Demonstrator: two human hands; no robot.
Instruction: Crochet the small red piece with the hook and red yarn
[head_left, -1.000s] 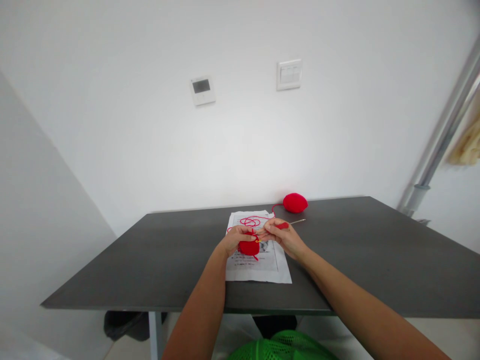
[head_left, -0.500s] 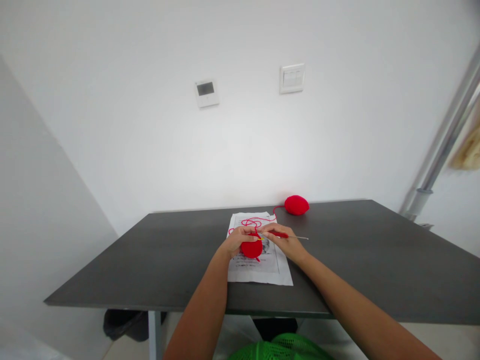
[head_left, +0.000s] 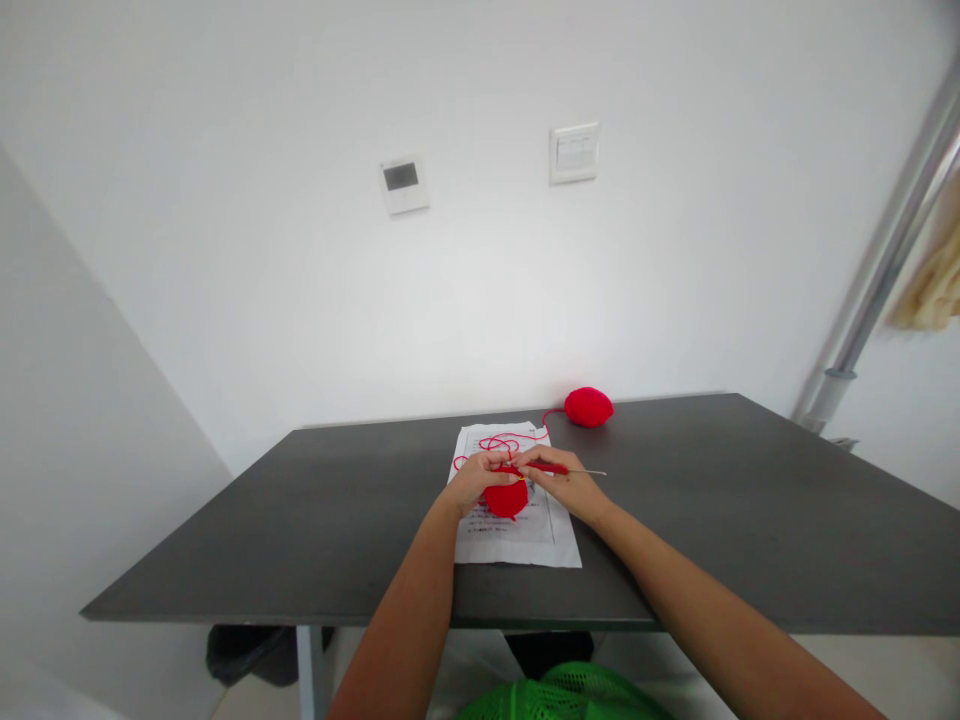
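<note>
My left hand (head_left: 474,481) pinches a small round red crochet piece (head_left: 506,498) over a printed paper sheet (head_left: 516,534). Closed around a red-handled crochet hook (head_left: 559,469), my right hand (head_left: 564,484) keeps the hook's tip at the piece while its thin metal end sticks out to the right. Loose red yarn (head_left: 504,441) loops across the top of the sheet and runs to a red yarn ball (head_left: 589,407) near the table's back edge.
The dark grey table (head_left: 750,520) stands against a white wall with a light switch (head_left: 574,153) and a small control panel (head_left: 403,184). A metal pole (head_left: 877,290) rises at the right. A green mesh basket (head_left: 566,698) and a dark bag (head_left: 247,652) lie under the table.
The hook has tilted from pointing up-right to nearly level, and my right hand has shifted slightly toward the crochet piece. Both hands keep their hold.
</note>
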